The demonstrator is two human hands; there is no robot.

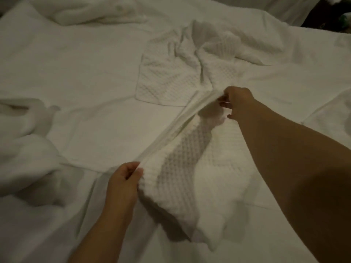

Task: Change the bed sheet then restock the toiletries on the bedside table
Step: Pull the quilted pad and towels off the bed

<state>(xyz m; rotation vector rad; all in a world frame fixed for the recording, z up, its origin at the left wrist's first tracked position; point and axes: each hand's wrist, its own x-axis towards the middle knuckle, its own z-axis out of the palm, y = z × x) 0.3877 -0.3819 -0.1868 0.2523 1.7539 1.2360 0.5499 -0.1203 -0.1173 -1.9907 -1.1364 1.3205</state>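
Your left hand (125, 179), nearest you, and right hand (236, 100), farther right, each pinch one end of the waffle towel (182, 149) edge, stretched diagonally near-left to far-right above the bed sheet (85, 82).

I see a crumpled white towel (91, 11) at the upper left, another bunched white towel (24, 149) at the left edge, and something dark (330, 14) in the upper right corner.

Both hands, left hand (123, 179) and right hand (237, 100), pinch a waffle-weave cloth (182, 168) taut over the bed sheet (85, 76)
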